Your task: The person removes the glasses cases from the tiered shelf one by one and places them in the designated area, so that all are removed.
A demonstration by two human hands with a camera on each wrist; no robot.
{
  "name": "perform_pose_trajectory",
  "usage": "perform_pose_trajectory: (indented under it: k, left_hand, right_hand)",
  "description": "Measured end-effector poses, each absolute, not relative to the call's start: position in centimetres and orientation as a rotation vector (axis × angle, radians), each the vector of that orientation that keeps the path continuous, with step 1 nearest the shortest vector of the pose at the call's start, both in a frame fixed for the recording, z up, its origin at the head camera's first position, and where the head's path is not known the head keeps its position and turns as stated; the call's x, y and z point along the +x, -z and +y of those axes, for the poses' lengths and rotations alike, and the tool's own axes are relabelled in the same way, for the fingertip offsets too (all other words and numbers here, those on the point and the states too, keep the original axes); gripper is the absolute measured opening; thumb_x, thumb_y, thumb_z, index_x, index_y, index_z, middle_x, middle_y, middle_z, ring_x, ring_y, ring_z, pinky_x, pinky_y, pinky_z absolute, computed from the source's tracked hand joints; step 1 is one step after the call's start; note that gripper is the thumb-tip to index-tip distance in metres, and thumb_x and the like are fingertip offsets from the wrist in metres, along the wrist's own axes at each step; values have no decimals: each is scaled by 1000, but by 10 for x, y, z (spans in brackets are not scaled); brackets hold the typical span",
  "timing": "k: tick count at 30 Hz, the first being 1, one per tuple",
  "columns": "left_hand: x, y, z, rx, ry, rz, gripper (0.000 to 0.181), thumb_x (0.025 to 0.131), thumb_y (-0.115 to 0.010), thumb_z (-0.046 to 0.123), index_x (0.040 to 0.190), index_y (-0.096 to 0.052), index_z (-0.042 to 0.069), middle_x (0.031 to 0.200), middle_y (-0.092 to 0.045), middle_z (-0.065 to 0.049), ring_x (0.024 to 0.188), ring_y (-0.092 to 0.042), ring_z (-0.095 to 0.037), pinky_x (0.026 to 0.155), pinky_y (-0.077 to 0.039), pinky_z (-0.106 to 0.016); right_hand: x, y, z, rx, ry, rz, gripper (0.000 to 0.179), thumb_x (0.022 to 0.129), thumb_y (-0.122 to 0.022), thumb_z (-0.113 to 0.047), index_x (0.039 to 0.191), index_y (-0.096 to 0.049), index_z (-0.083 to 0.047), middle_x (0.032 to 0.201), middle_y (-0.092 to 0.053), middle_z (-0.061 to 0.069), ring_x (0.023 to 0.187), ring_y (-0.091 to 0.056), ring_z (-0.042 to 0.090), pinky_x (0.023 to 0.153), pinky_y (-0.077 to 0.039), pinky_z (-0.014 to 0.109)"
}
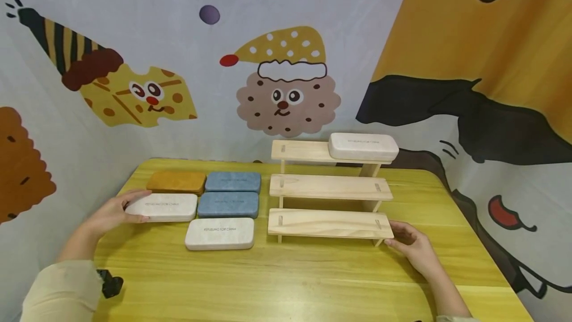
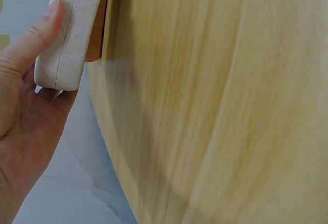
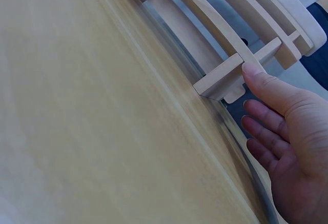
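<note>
My left hand (image 1: 109, 212) grips the left end of a white glasses case (image 1: 163, 207), thumb on one side and fingers on the other. This case overlaps the front of a mustard glasses case (image 1: 176, 182) and is printed with small lettering. To its right lie two blue glasses cases (image 1: 233, 182), one before the other, and a second white glasses case (image 1: 219, 234) in front. My right hand (image 1: 413, 247) is at the right end of the three-tier wooden stand (image 1: 330, 223). Its thumb (image 3: 266, 83) touches the bottom shelf's corner, the other visible fingers loosely bent.
Another white glasses case (image 1: 364, 146) sits on the right part of the stand's top shelf. A small black object (image 1: 110, 283) shows near my left sleeve. Behind the yellow wooden table (image 1: 286, 282) hangs a cartoon-printed cloth (image 1: 178, 29).
</note>
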State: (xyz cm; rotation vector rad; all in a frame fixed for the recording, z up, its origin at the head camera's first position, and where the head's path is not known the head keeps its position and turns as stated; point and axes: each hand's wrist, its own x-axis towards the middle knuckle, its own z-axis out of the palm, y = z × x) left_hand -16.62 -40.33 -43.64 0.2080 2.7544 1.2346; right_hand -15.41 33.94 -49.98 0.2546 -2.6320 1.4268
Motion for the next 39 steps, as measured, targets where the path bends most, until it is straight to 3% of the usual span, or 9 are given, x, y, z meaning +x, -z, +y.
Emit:
perform_pose_trajectory:
  k: [18, 39]
  left_hand:
    - [-176, 442, -405, 246, -1175, 2710, 82, 80, -78, 16, 143, -33, -10, 145, -15, -41, 130, -12, -60, 97, -20, -72]
    - [-171, 445, -401, 295, -1200, 2660, 76, 89, -68, 13, 147, -24, -8, 148, -8, -39, 131, -5, -60, 95, -17, -74]
  right_hand:
    - [-154, 498, 338, 268, -1415, -2626, 47, 83, -76, -15, 123, -59, 3, 112, -64, 16, 95, -57, 2, 79, -46, 16]
    - [-155, 499, 338, 258, -1432, -2635, 48, 84, -76, -16, 125, -59, 0, 115, -62, 15, 96, -57, 0, 79, -46, 16]
